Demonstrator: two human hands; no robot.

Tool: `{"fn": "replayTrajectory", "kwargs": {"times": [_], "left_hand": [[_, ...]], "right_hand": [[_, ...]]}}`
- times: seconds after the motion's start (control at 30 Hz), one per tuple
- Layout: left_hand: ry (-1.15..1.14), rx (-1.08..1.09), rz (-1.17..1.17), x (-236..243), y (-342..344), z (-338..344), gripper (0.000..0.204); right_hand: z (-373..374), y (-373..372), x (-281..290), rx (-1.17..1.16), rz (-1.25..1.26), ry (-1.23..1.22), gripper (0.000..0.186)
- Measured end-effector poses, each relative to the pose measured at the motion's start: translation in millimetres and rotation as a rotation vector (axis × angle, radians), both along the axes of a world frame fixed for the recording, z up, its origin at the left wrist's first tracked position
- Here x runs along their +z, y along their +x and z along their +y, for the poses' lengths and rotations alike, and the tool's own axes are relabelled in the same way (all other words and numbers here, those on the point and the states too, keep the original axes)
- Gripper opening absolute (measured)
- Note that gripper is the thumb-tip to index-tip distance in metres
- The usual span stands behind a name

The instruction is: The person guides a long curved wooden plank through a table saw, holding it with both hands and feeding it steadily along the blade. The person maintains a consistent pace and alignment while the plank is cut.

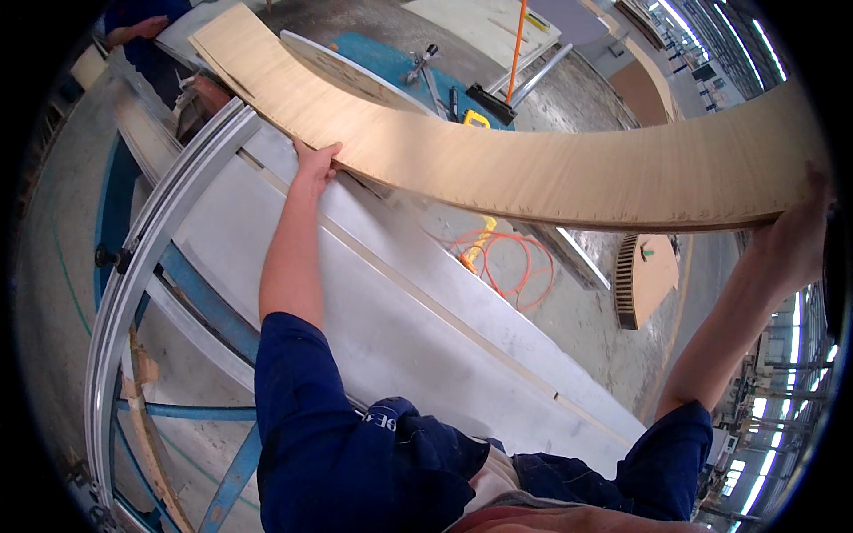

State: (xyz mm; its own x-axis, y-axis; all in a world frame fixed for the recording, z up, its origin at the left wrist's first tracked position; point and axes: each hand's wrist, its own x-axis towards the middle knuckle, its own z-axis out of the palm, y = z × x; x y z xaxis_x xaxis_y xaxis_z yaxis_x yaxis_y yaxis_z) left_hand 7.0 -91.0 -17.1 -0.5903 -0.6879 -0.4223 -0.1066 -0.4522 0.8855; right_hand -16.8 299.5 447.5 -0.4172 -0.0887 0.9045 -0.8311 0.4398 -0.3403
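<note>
Because the curved wooden panel (498, 169) is long and spans both hands, it seems best kept level, with its weight shared between them. The left grip (317, 166) is partly closed on the panel's near edge; the right grip (793, 240) cups that edge near the other end, though how far its fingers curl cannot be told. Sliding the left grip further outward would probably steady the long overhang to its left, where a co-worker's hand (138, 28) shows beyond the panel's end. The grey counter (382, 329) lies below the left grip, so lowering slowly should spare the rim. No container shows near either grip; a ribbed block (653, 275) between them, down on the floor, has slots whose insides cannot be seen.
</note>
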Motion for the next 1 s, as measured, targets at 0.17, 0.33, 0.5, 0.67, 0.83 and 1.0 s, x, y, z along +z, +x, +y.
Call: {"fn": "replayTrajectory", "kwargs": {"times": [0.17, 0.33, 0.5, 0.67, 0.83, 1.0], "left_hand": [[0.074, 0.121, 0.018, 6, -12, 7, 0.092], [0.033, 0.229, -0.014, 7, -10, 10, 0.089], [-0.012, 0.344, -0.129, 36, -7, 33, 0.085], [-0.067, 0.366, -0.078, 28, -8, 42, 0.089], [-0.072, 0.339, 0.062, 12, -7, 45, 0.078], [-0.179, 0.325, -0.127, -15, -7, 24, 0.067]], "right_hand": [[37, -56, -8, -0.264, 0.064, -0.185, 0.056], [36, -59, -6, -0.168, 0.041, -0.212, 0.054], [27, -50, -12, -0.027, 0.139, -0.142, 0.055], [28, -52, -6, 0.021, 0.110, -0.129, 0.051], [22, -49, -6, -0.002, 0.121, -0.150, 0.050], [13, -45, -5, 0.072, 0.122, -0.181, 0.051]]}}
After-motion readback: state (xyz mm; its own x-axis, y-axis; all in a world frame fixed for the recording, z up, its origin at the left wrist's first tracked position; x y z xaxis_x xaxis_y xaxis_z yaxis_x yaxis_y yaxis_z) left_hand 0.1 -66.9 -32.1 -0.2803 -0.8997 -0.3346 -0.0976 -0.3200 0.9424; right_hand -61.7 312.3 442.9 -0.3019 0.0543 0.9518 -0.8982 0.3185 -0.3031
